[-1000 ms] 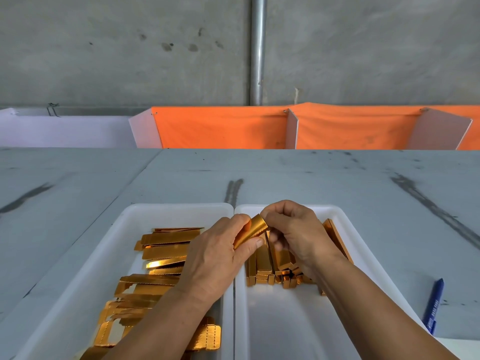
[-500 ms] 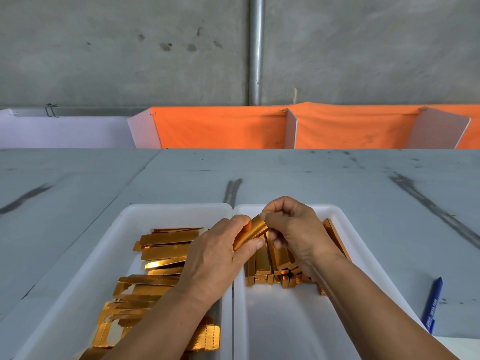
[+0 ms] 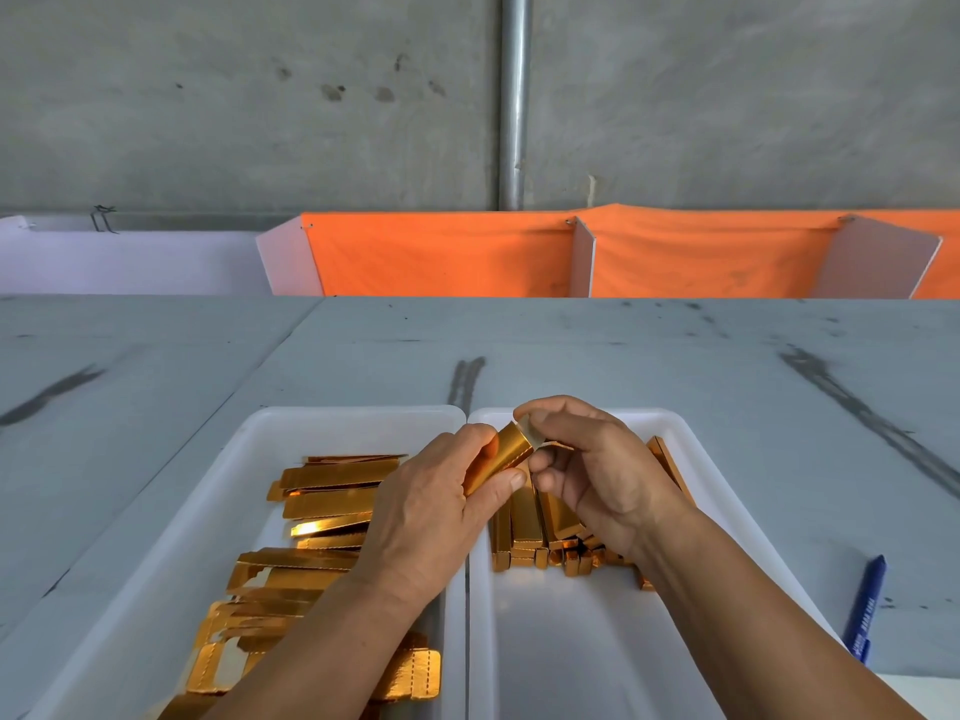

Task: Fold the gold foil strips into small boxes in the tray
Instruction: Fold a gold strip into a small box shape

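Gold foil strip point(image 3: 501, 456), already rolled into a box shape, is held up over the line where the left tray point(image 3: 311, 423) meets the right tray point(image 3: 649, 420). I see the left hand point(image 3: 431, 517) wrapped around its body, while the right hand point(image 3: 597, 475) pinches the pale end flap. Fingers cover the flap, so I cannot tell how far it is tucked. Flat strips point(image 3: 332, 506) lie heaped in the left tray, partly hidden by the left forearm and cut off at the frame's edge. Finished boxes point(image 3: 556, 517) are stacked in the right tray, half hidden behind the right hand. A blue pen point(image 3: 865, 608) lies on the bench point(image 3: 571, 356).
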